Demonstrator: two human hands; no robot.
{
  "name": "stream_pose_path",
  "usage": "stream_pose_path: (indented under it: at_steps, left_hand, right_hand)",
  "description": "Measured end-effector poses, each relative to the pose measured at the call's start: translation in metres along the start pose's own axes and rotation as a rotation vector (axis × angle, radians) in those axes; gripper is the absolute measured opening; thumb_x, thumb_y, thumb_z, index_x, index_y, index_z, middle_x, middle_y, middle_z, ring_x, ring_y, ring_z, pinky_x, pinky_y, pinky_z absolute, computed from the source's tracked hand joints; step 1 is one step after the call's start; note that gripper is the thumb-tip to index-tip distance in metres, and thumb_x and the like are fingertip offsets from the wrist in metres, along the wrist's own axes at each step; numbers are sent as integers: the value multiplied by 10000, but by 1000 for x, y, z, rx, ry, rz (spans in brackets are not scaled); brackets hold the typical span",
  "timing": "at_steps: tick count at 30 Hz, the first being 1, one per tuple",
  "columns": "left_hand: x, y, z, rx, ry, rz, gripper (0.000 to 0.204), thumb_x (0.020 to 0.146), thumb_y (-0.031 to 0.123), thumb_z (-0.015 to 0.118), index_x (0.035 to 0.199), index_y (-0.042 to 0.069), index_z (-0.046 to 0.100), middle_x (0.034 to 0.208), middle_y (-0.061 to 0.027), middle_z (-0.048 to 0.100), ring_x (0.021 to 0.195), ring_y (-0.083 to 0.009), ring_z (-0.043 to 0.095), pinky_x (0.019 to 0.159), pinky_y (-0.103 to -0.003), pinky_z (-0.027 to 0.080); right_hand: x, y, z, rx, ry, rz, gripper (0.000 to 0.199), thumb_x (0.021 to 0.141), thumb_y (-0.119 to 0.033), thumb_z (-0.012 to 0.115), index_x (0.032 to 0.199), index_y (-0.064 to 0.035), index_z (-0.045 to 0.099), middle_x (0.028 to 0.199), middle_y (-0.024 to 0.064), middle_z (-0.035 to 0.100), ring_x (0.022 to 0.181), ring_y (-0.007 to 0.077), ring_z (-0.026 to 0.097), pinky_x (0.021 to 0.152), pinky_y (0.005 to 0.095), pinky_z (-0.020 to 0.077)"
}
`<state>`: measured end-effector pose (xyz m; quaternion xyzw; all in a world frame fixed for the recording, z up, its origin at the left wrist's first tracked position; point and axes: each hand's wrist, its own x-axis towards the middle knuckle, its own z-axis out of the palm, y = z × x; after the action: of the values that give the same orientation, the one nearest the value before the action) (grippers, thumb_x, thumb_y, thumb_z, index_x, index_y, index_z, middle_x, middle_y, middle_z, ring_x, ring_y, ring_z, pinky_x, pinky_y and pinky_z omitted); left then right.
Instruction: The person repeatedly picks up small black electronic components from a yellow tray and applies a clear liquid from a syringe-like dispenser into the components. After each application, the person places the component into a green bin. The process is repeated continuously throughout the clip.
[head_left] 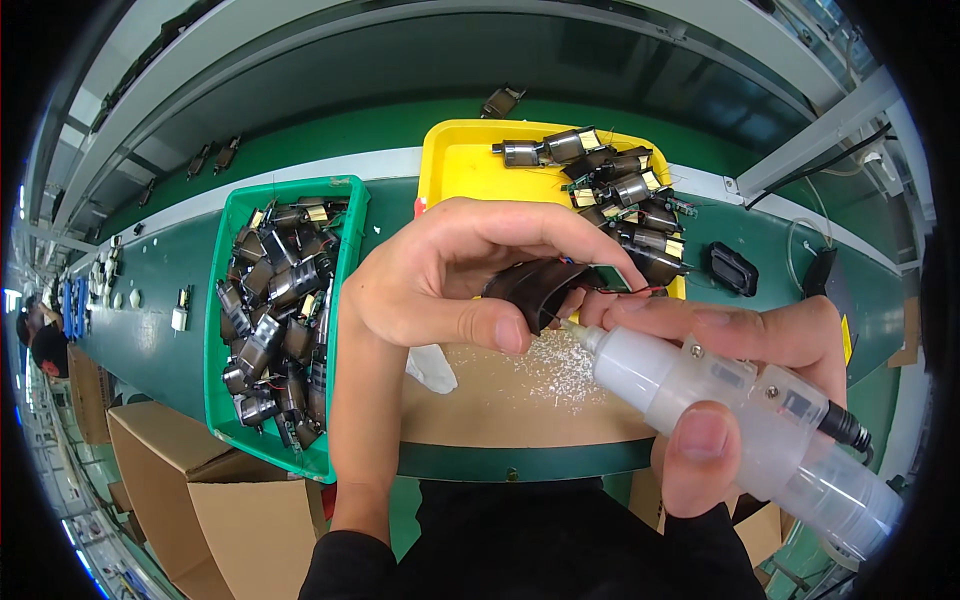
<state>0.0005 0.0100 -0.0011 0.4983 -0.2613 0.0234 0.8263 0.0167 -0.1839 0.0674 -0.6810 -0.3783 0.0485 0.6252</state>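
Observation:
My left hand [425, 275] curls around a dark brown translucent housing [535, 290], thumb in front and fingers over the top. A green-edged piece and thin red wires show at the housing's right side. In my right hand [775, 335] lies a thick white translucent handheld tool [665, 385] with a narrow tip and a black cable plug. The tip meets or nearly meets the housing's lower opening; exact contact cannot be made out. My right fingertips are close beside the wires. Below both hands, white crumbs [565, 370] are scattered over a brown board [490, 420].
A green tray [213, 370] full of similar brown parts stands left. Behind my hands is a yellow tray [455, 180] with more parts on its right side. A black oval case [732, 268] lies right; white tissue [432, 370] lies near my left wrist. Cardboard boxes [255, 530] stand lower left.

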Motion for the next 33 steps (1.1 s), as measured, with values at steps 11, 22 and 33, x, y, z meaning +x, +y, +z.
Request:
stream_pose_path:
  at_steps: [11, 22, 33]
  left_hand:
    - [1, -2, 2, -46, 12, 13, 581, 629, 263, 732, 993, -139, 523, 959, -225, 574, 899, -279, 546, 812, -357, 415]
    - [1, -1, 0, -29, -1, -10, 608, 637, 283, 737, 1006, -143, 509, 984, -227, 562, 916, -283, 546, 811, -358, 416]
    - [-32, 26, -18, 411, 292, -63, 576, 815, 388, 576, 1162, -54, 450, 1003, -144, 531, 770, -146, 505, 664, -268, 411]
  right_hand:
    - [1, 0, 1, 11, 15, 4, 421, 765, -211, 610, 956, 40, 331, 834, 260, 584, 804, 303, 611, 777, 410, 497]
    - [4, -1, -4, -43, -43, -6, 387, 771, -185, 563, 960, 40, 312, 835, 266, 583, 803, 301, 614, 769, 407, 504]
    - [-6, -14, 0, 32, 204, -28, 380, 770, -309, 532, 935, 3, 391, 830, 271, 588, 723, 316, 605, 706, 417, 519]
